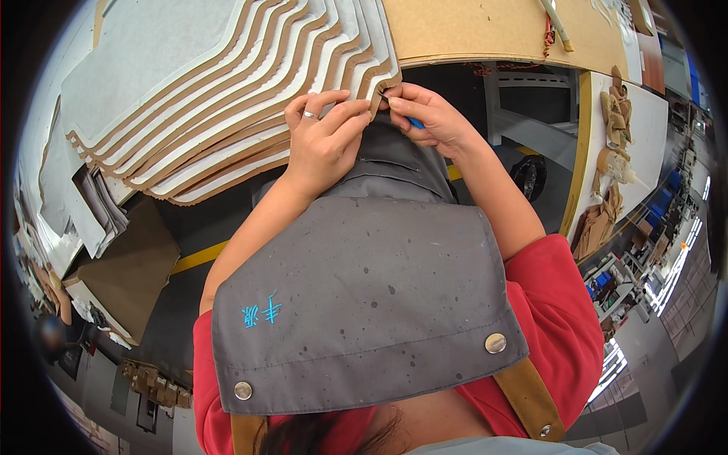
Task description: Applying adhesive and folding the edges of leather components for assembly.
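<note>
A fanned stack of white pieces with brown edges (250,83) overhangs the near side of the work surface, each edge curving in steps. My left hand (326,140), a ring on one finger, bends its fingers over the stack's right-hand corner and presses the brown edge of the piece there. Close beside it, my right hand (432,121) is closed around a small tool with a blue handle (415,123). A thin dark tip of that tool reaches the corner between my two hands. The tool's exact kind is hidden by my fingers.
A tan board (470,30) lies beyond my right hand. To the right, a white-topped table (644,144) carries brown scraps (616,114) and a pale bottle (618,167). Grey sheets (98,212) hang at the left. Another person (54,334) is at the far left.
</note>
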`<state>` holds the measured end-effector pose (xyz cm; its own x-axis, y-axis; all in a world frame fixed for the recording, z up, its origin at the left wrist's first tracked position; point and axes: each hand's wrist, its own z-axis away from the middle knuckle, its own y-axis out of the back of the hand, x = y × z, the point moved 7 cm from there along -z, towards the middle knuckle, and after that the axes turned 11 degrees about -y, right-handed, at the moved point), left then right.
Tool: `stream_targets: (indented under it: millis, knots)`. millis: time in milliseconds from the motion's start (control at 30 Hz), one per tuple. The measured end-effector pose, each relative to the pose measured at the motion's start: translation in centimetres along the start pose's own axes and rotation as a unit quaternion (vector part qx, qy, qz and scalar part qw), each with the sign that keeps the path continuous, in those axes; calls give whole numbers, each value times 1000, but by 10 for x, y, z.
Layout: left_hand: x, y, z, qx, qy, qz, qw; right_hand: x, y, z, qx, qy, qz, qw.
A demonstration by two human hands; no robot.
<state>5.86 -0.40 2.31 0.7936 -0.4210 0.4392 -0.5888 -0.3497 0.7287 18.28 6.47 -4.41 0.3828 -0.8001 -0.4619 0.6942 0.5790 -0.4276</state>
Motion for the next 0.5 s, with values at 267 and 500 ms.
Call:
stream_targets:
  millis: [267,500]
  knots:
    - [0,1,0,-4,2,1,1000,1,0,2,6,-11,-7,1000]
    - [0,1,-1,-7,-2,-2,1000,5,1,1,3,-4,-8,1000]
